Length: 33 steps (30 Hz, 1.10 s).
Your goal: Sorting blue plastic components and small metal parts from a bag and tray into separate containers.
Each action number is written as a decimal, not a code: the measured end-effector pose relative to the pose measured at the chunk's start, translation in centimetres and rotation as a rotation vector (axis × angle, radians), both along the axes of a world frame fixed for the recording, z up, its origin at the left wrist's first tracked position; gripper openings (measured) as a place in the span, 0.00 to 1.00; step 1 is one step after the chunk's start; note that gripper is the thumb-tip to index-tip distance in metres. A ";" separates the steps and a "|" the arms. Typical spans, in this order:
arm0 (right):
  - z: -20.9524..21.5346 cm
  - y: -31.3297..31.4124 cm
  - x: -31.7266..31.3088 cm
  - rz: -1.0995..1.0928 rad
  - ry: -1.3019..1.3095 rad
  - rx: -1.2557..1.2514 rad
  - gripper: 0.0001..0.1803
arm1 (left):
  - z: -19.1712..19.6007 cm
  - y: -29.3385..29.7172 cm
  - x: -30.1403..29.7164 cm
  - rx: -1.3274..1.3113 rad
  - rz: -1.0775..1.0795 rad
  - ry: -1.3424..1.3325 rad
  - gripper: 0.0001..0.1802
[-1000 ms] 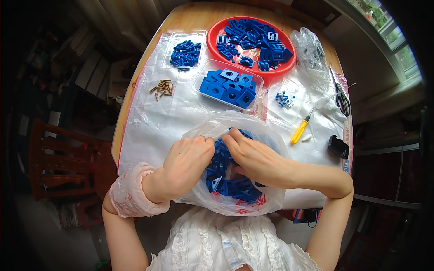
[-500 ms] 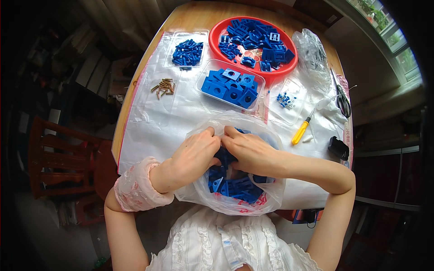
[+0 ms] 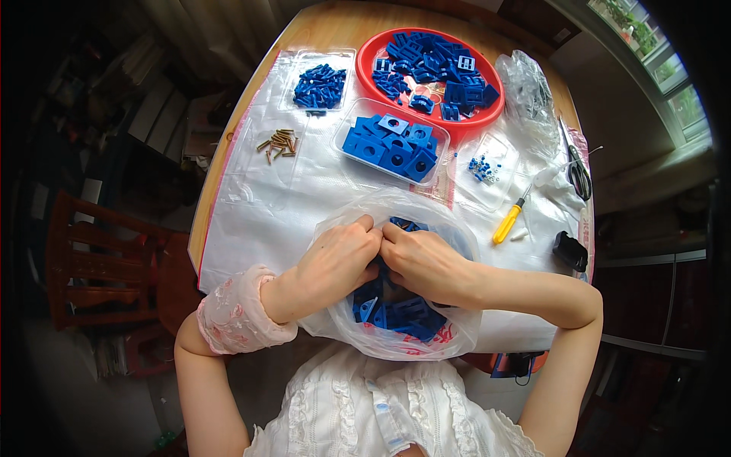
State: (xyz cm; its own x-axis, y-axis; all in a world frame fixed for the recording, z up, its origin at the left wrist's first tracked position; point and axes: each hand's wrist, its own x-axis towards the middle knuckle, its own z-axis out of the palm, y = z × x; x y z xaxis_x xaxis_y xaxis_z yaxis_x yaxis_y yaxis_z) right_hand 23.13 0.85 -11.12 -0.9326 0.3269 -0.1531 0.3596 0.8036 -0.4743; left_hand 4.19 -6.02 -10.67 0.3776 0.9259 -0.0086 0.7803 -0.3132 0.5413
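My left hand [image 3: 341, 255] and my right hand [image 3: 426, 263] meet over the mouth of a white translucent plastic bag [image 3: 335, 324]. Fingers of both are closed and pressed together around a dark blue plastic part [image 3: 385, 271], mostly hidden by the hands. More blue plastic parts [image 3: 411, 318] lie inside the bag below, some with round holes. Beyond the bag, a clear tray [image 3: 438, 179] holds flat blue square pieces with holes.
A red round basin [image 3: 499, 107] of blue parts stands at the back. Small blue pieces [image 3: 320, 85] and brass-coloured screws [image 3: 279, 143] lie back left. To the right are tiny blue-and-silver pieces [image 3: 483, 168], a yellow-handled screwdriver [image 3: 509, 222], scissors [image 3: 579, 179] and a black object [image 3: 569, 251].
Both hands have shifted slightly right and down, with fingertips still together at the blue part. The view has moved slightly; the things on the table stay in place.
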 end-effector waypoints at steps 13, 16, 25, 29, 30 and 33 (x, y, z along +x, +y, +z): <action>2.6 1.7 0.3 -0.166 0.278 -0.212 0.08 | 1.2 2.2 -1.4 -0.423 0.043 -0.436 0.10; 4.6 2.7 0.3 -0.172 0.283 -0.259 0.09 | 0.6 2.6 -1.8 -0.728 0.046 -0.762 0.12; 7.3 3.7 -0.1 -0.387 0.051 -0.665 0.08 | 0.0 2.0 -1.1 -1.405 0.297 -1.629 0.21; 6.2 3.3 -0.5 -0.263 0.173 -0.506 0.09 | -1.3 1.8 -0.4 -1.358 0.255 -1.622 0.25; 6.0 3.1 -0.7 -0.235 0.186 -0.463 0.09 | -1.0 1.7 0.2 -1.340 0.287 -1.584 0.23; 5.9 2.6 -1.3 -0.139 0.202 -0.357 0.09 | -2.4 1.3 0.2 -1.279 0.286 -1.671 0.20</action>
